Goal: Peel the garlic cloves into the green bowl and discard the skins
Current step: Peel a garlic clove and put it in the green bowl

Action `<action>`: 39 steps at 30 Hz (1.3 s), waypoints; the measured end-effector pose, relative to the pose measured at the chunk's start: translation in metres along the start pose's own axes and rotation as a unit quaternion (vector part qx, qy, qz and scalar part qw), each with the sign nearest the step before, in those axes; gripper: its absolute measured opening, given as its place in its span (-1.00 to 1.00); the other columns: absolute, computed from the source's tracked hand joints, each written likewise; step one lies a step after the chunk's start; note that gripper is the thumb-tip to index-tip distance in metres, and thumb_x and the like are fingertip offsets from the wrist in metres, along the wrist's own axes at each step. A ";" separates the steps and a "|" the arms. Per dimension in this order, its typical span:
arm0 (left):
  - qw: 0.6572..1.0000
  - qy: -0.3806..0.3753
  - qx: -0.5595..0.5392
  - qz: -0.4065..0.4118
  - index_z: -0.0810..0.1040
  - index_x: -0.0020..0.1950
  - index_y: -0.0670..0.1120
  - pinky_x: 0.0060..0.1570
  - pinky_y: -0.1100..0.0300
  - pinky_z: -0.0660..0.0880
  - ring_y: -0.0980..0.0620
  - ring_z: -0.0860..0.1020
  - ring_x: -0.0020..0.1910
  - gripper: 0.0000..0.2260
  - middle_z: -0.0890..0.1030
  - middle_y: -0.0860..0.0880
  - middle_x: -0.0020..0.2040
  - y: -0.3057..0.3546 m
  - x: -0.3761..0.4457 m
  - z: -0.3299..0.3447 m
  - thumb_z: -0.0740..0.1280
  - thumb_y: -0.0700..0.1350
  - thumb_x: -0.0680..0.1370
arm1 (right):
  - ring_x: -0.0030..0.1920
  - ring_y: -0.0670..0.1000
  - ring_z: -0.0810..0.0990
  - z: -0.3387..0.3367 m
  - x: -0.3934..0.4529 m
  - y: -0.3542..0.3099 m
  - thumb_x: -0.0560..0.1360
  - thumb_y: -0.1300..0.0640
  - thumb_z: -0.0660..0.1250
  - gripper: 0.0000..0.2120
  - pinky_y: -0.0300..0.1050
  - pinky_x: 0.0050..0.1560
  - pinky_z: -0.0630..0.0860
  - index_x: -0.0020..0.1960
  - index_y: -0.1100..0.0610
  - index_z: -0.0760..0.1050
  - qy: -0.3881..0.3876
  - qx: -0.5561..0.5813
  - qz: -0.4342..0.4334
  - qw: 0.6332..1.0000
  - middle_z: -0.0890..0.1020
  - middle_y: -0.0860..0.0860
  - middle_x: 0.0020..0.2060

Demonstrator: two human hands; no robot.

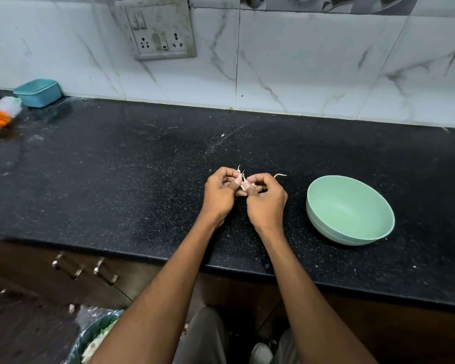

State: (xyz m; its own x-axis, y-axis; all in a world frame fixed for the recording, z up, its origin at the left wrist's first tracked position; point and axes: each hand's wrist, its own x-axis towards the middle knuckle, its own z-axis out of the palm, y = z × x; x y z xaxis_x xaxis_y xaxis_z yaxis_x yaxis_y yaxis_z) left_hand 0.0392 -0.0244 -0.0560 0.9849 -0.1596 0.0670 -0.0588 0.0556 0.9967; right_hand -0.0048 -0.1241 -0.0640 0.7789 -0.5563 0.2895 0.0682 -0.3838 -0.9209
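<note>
Above the black counter (121, 185), my left hand (219, 195) and my right hand (267, 200) meet fingertip to fingertip around a small garlic clove (243, 183) with pale papery skin sticking up from it. Both hands pinch it at once. A thin curl of garlic skin (280, 175) lies on the counter just beyond my right hand. To the right stands the green bowl (350, 210), upright, with nothing visible inside.
A teal plastic box (38, 92) sits at the back left by the marble wall, beside an orange and white brush (2, 112). A bin lined with a bag (95, 337) stands on the floor at lower left, below the drawer handles (84, 267).
</note>
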 end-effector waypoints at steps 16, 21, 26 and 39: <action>0.992 0.088 0.076 0.049 0.70 -0.13 -0.11 -0.07 0.13 0.61 0.05 0.66 -0.17 -0.77 0.71 -0.01 -0.16 -0.003 -0.014 -0.015 0.37 -0.41 0.49 | -0.17 -0.05 0.59 -0.004 -0.001 -0.002 0.53 0.26 0.43 -0.89 -0.24 -0.07 0.49 -0.10 0.08 0.68 -0.019 -0.004 -0.033 0.999 0.65 -0.03 -0.15; 0.991 0.108 0.068 0.040 0.71 -0.11 -0.12 -0.01 0.12 0.63 0.00 0.68 -0.08 -0.75 0.73 -0.04 -0.12 -0.003 -0.016 -0.019 0.34 -0.43 0.48 | -0.22 -0.13 0.56 -0.004 -0.002 -0.004 0.55 0.21 0.44 -0.90 -0.42 -0.17 0.39 -0.12 0.10 0.69 -0.048 -0.012 -0.038 0.998 0.63 0.01 -0.19; 0.988 0.121 0.075 0.067 0.69 -0.08 -0.14 -0.04 0.10 0.63 -0.04 0.67 -0.10 -0.80 0.72 -0.04 -0.09 -0.005 -0.020 -0.019 0.37 -0.40 0.48 | -0.36 -0.18 0.45 -0.005 -0.003 -0.006 0.48 0.17 0.55 -0.83 -0.39 -0.23 0.42 0.06 0.09 0.70 -0.022 0.018 -0.037 0.999 0.58 0.01 -0.22; 0.995 0.049 0.040 0.078 0.69 -0.10 -0.16 -0.21 0.24 0.57 0.12 0.62 -0.27 -0.82 0.71 -0.04 -0.23 0.000 -0.026 -0.016 0.63 -0.19 0.39 | -0.16 -0.16 0.69 -0.005 -0.009 -0.009 0.53 0.37 0.43 -0.81 -0.26 -0.14 0.61 0.10 0.21 0.70 -0.003 0.098 -0.028 0.995 0.69 -0.03 -0.07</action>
State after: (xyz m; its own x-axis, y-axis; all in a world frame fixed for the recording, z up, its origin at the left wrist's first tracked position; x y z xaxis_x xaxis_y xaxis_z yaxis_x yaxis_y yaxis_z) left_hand 0.0165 -0.0050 -0.0581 0.9735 -0.0584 0.2211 -0.2219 -0.0065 0.9751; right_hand -0.0156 -0.1197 -0.0569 0.7736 -0.5339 0.3413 0.2321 -0.2624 -0.9366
